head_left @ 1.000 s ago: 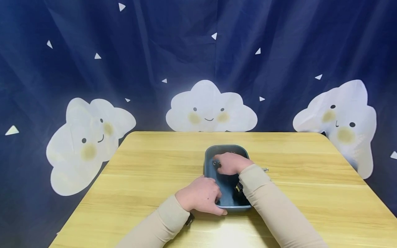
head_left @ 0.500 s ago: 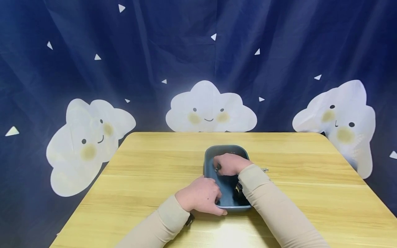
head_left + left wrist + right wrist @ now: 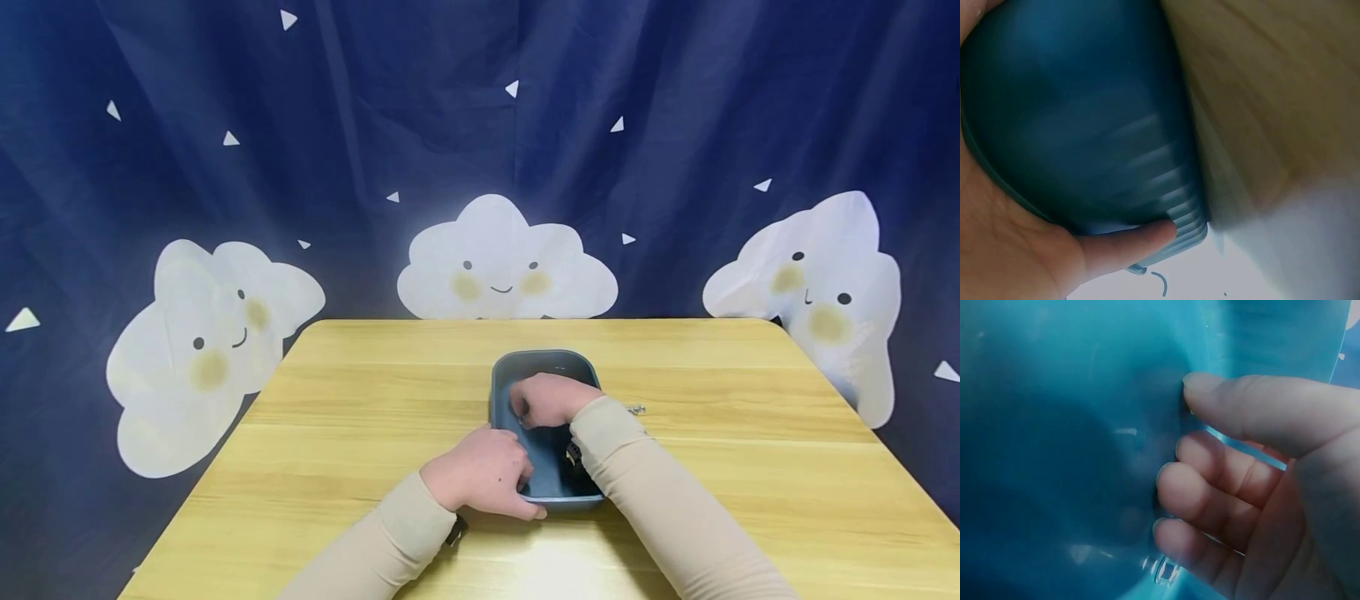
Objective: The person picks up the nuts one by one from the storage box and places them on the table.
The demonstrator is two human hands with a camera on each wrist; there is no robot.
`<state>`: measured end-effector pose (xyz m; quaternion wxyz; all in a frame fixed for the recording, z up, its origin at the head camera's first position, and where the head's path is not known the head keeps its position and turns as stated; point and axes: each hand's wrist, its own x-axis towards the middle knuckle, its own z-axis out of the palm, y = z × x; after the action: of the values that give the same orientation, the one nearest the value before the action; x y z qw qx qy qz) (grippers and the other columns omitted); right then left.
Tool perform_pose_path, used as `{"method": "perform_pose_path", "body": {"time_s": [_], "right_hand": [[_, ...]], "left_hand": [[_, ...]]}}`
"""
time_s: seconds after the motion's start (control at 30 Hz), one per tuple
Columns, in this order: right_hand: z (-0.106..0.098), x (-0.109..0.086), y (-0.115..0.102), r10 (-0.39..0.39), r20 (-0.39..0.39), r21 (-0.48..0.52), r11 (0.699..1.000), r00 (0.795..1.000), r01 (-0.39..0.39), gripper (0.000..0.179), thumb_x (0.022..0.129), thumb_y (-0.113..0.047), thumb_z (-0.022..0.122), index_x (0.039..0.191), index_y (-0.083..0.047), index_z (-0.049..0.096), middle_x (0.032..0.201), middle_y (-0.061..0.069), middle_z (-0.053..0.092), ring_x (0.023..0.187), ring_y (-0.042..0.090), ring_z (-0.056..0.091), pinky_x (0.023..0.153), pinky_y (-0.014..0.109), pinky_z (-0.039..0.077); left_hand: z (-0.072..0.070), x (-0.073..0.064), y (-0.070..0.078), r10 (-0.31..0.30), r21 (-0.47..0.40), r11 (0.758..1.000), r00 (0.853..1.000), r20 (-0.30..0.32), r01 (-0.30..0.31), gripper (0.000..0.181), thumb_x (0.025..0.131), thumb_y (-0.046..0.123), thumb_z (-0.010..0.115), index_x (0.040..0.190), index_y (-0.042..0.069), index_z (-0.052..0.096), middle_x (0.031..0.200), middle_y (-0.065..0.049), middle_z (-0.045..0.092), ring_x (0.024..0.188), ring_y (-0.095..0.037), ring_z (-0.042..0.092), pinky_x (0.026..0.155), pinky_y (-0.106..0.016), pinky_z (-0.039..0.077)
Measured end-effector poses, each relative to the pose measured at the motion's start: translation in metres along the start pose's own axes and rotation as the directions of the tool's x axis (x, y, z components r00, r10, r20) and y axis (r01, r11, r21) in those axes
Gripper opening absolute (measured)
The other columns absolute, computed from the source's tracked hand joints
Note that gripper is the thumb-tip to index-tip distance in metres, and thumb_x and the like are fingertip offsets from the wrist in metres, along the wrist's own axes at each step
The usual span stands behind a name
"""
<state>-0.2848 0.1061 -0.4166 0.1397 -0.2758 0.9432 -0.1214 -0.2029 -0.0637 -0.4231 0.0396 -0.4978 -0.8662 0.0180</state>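
Note:
A deep dark blue-green plastic bin [image 3: 551,479] stands on the table. My left hand [image 3: 483,475] grips its near left corner, fingers over the rim and thumb along the outside wall; the thumb [image 3: 1129,247] shows against the ribbed wall in the left wrist view. My right hand [image 3: 551,398] reaches down inside with curled fingers. A small shiny piece [image 3: 523,422] shows at its thumb and forefinger, mostly hidden by them; I cannot tell its kind. In the right wrist view the fingertips [image 3: 1182,490] are close over the bin's smooth surface. A small clear, glinting thing [image 3: 1166,571] lies beside the little finger.
A small silvery item [image 3: 636,409] lies on the wooden table [image 3: 360,400] just right of the bin, beside the right sleeve [image 3: 637,467]. A dark blue curtain [image 3: 360,108] with white smiling clouds hangs behind the table's far edge.
The right hand's fingers have shifted slightly nearer to me inside the bin, and the small shiny piece has come the same way. The left hand keeps its hold on the rim.

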Motion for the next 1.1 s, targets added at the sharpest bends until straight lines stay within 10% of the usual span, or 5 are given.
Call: {"method": "perform_pose_path", "body": {"time_s": [1.1], "right_hand": [[-0.038,-0.027,0.008,-0.114,-0.166,0.053,0.991,0.980,0.124,0.004,0.087,-0.010,0.064,0.089,-0.013,0.065,0.076,-0.007,0.057,0.067,0.014,0.052,0.065,0.033,0.045]], "left_hand": [[-0.002,-0.002,0.001,-0.006,-0.036,0.999,0.999,0.032,0.007,0.047,0.079,0.069,0.068,0.055,0.031,0.052,0.055,0.020,0.043,0.064,-0.004,0.046,0.058,-0.024,0.035]]}}
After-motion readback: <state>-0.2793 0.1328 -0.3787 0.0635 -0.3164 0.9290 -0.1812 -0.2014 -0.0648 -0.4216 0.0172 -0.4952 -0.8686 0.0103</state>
